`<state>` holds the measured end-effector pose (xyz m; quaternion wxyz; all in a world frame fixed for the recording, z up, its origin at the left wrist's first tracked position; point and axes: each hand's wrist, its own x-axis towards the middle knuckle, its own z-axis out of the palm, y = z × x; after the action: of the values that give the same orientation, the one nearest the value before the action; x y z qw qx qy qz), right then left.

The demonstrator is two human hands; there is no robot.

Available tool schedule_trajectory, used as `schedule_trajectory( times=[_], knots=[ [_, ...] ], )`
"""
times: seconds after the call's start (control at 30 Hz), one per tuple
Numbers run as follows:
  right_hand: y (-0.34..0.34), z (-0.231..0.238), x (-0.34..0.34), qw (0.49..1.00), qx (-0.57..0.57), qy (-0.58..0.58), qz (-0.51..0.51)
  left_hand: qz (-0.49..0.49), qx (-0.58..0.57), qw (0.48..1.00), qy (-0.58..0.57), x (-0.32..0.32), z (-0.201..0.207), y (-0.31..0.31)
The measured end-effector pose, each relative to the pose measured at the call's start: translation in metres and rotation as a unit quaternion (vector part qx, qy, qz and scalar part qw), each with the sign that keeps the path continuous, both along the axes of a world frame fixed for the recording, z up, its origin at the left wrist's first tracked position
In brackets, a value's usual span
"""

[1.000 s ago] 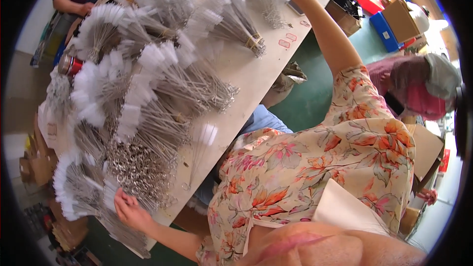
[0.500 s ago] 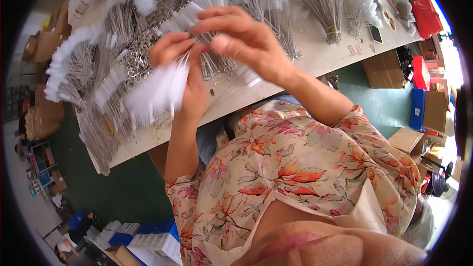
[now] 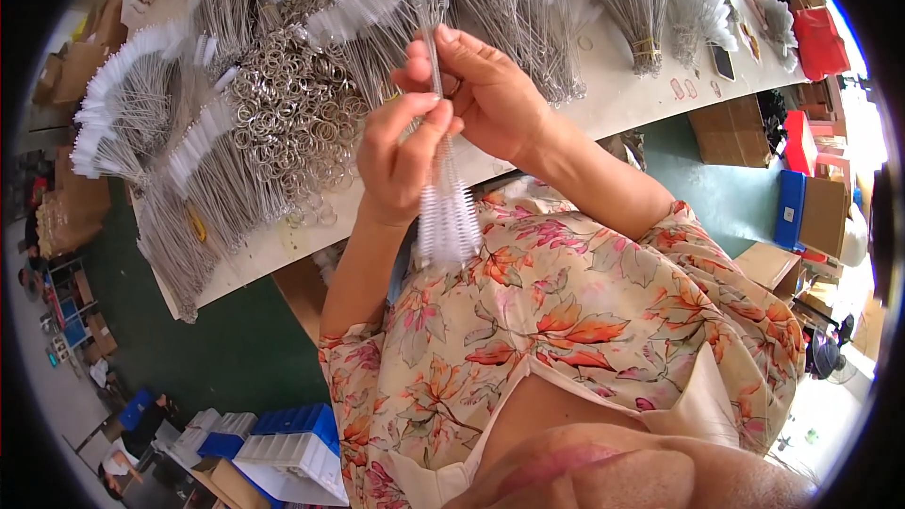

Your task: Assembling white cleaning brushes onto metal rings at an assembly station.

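Observation:
My left hand pinches a small bunch of thin brushes with wire stems; their white bristles point down toward my shirt. At the upper end of the same wires, my right hand has its thumb and fingers closed around the stems. Both hands are raised in front of the table edge. Just beyond them lie more white-bristled wire brushes, spread in a row. To the left of my hands is a heap of shiny metal rings. How many brushes I hold cannot be made out.
Fanned brush bundles cover the table's left end, and a tied upright bundle is at the right. A phone lies near the white table's right edge. Below stand a cardboard box and white bins.
The brush bunch has swung from the lower left to hang closer to my body. My left hand has moved right and down, away from in front of the ring heap, which now shows more fully.

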<state>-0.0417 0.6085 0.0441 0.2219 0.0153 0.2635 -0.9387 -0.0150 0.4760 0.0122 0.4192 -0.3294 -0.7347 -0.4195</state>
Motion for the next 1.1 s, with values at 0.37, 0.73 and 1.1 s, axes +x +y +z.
schedule_trajectory(
  times=[0.37,0.73,1.1],
  knots=[
    [0.004,0.022,0.006,0.848,0.397,0.288,0.2,-0.229,0.057,0.949,-0.208,-0.019,0.057,-0.049],
    [0.01,0.035,0.019,0.847,0.362,0.257,0.293,-0.218,0.106,0.903,-0.356,0.023,0.03,-0.06],
    [0.028,0.018,0.031,0.848,0.279,0.175,0.415,-0.168,0.069,0.95,-0.254,0.048,0.019,-0.036]
  ],
)
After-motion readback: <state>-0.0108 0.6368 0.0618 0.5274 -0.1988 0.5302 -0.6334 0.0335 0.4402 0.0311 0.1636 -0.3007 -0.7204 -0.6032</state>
